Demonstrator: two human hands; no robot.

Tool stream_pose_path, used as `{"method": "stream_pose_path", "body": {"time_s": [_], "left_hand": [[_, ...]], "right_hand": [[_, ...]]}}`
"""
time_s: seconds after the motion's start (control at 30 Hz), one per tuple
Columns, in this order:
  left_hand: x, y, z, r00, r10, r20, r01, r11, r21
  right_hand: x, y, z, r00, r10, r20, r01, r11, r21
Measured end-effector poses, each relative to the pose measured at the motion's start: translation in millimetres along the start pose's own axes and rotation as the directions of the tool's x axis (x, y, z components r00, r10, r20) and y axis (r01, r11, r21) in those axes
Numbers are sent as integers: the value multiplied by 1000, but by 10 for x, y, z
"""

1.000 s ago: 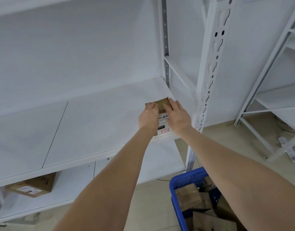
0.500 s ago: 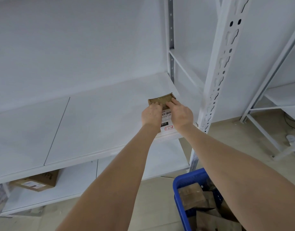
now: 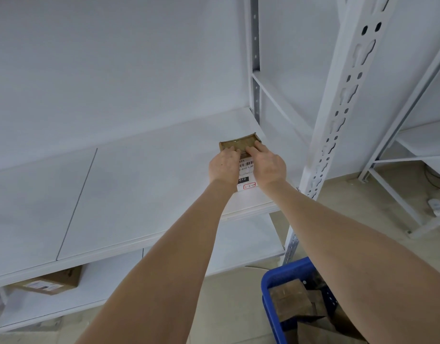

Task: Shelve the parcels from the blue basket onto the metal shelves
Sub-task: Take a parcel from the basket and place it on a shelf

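A small flat brown parcel (image 3: 240,143) with a white barcode label (image 3: 246,178) lies on the white metal shelf (image 3: 139,194), near its right front corner. My left hand (image 3: 223,166) rests on the parcel's left side with its fingers laid forward on top. On the right side, my right hand (image 3: 268,163) presses down with straight fingers reaching toward the far edge. The blue basket (image 3: 276,279) stands on the floor at the lower right and holds several brown parcels (image 3: 291,301).
The shelf's perforated white upright (image 3: 338,115) rises just right of my hands. Another cardboard box (image 3: 50,285) sits on the lower shelf at the left. A second white rack (image 3: 417,142) stands to the right, over a beige floor.
Both hands have slid the parcel a little deeper onto the shelf, away from its front edge. The view has tilted upward and shows less of the basket.
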State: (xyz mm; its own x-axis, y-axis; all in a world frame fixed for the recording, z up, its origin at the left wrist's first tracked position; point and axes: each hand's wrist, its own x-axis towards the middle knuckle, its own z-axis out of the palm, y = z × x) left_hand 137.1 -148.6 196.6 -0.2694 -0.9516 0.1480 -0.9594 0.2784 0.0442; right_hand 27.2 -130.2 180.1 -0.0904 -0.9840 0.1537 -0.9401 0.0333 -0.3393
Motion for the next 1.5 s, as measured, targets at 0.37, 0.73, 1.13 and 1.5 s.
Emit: {"method": "stream_pose_path", "body": {"time_s": [0.37, 0.73, 1.13, 1.5], "left_hand": [[223, -112, 50, 1000, 28, 4, -28, 1000, -4], [123, -32, -139, 996, 79, 28, -80, 996, 38], [-1181, 1132, 112, 918, 391, 63, -392, 920, -4], [-2828, 2619, 1104, 783, 511, 354, -497, 857, -138]], "right_hand": [[218, -53, 69, 1000, 23, 5, -23, 1000, -5], [33, -20, -66, 993, 85, 83, -85, 996, -10], [-1715, 996, -370, 995, 95, 13, -93, 990, -110], [-4009, 2381, -126, 834, 531, 147, -514, 846, -143]]}}
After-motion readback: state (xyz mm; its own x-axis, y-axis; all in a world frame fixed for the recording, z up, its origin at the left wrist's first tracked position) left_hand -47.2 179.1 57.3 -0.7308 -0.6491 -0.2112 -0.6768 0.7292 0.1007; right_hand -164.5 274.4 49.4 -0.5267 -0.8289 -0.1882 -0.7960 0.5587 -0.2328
